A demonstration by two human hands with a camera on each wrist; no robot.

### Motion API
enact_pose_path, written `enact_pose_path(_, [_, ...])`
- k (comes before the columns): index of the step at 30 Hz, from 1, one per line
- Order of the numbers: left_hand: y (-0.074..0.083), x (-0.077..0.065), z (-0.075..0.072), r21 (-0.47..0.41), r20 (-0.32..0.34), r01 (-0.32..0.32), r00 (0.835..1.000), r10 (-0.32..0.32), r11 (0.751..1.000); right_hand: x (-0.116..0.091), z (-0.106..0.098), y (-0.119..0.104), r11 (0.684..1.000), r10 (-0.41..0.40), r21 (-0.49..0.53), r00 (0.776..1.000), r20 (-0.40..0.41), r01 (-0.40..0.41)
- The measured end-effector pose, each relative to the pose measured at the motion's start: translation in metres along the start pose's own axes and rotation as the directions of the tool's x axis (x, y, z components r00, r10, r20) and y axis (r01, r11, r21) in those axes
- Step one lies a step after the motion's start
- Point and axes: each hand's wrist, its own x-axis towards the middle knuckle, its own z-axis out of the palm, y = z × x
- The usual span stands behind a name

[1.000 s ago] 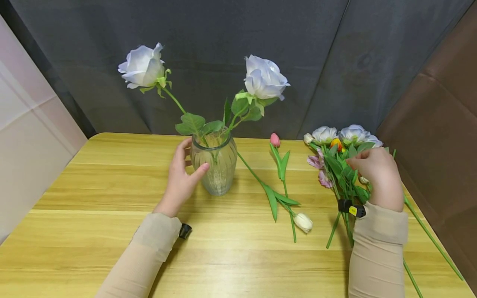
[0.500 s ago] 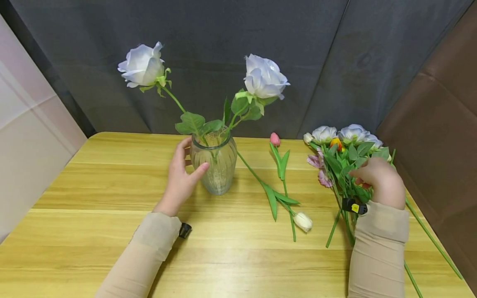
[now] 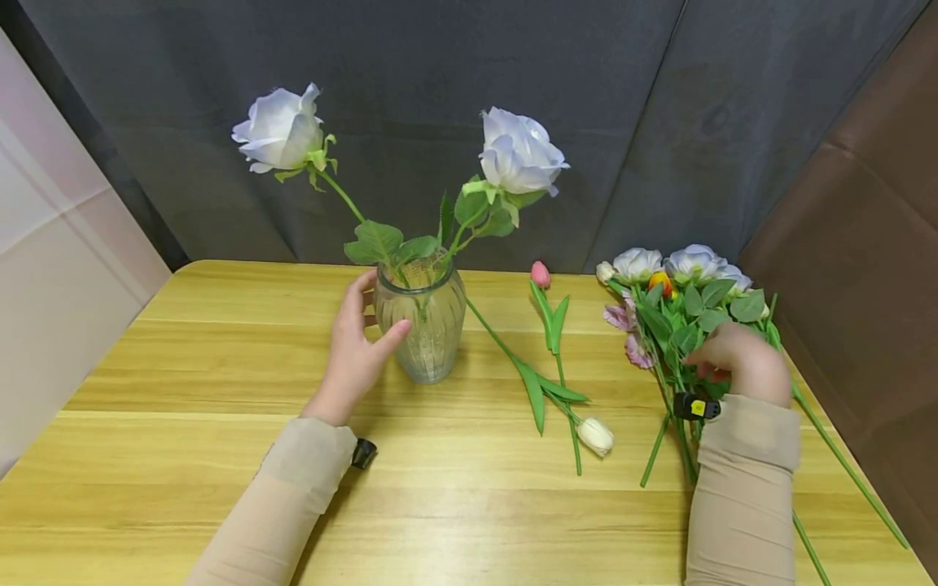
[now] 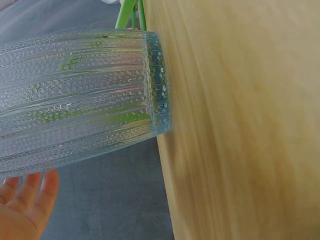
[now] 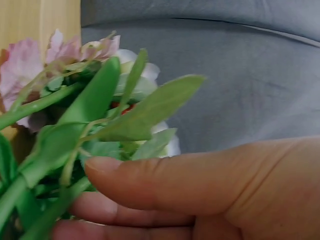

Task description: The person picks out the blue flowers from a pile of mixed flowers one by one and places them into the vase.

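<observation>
A clear ribbed glass vase point(image 3: 423, 334) stands upright on the table, with two pale blue-white roses point(image 3: 522, 153) leaning apart in it. My left hand point(image 3: 353, 350) holds the vase's left side, thumb in front and fingers behind. The left wrist view shows those fingers beside the textured glass point(image 4: 85, 95). Over at the right, my right hand point(image 3: 743, 358) reaches into a pile of artificial flowers point(image 3: 677, 313). In the right wrist view its thumb point(image 5: 140, 180) and fairly straight fingers lie among green stems and leaves, with a gap between them; no firm pinch shows.
A pink tulip point(image 3: 541, 275) and a white tulip point(image 3: 596, 437) lie crossed between vase and pile. Long green stems point(image 3: 850, 464) stretch along the right side of the wooden table point(image 3: 469, 521). A dark grey curtain point(image 3: 410, 49) hangs behind.
My right hand has moved down and slightly back toward the lower stems of the pile, uncovering leaves above it. The left hand and vase have stayed in place.
</observation>
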Motion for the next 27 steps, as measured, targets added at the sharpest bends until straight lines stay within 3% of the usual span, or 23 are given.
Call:
enact_pose_path(18, [-0.0013, -0.0001, -0.0002, 0.009, 0.002, -0.006, 1.000, 0.006, 1.000, 0.0067, 0.0064, 0.0030, 0.997, 0.012, 0.076, 1.000, 0.000, -0.012])
enact_pose_path(27, [-0.0002, -0.0003, -0.0006, 0.004, 0.001, -0.009, 1.000, 0.009, 1.000, 0.0099, 0.0020, 0.0019, 0.998, -0.055, 0.036, 0.997, -0.053, 0.057])
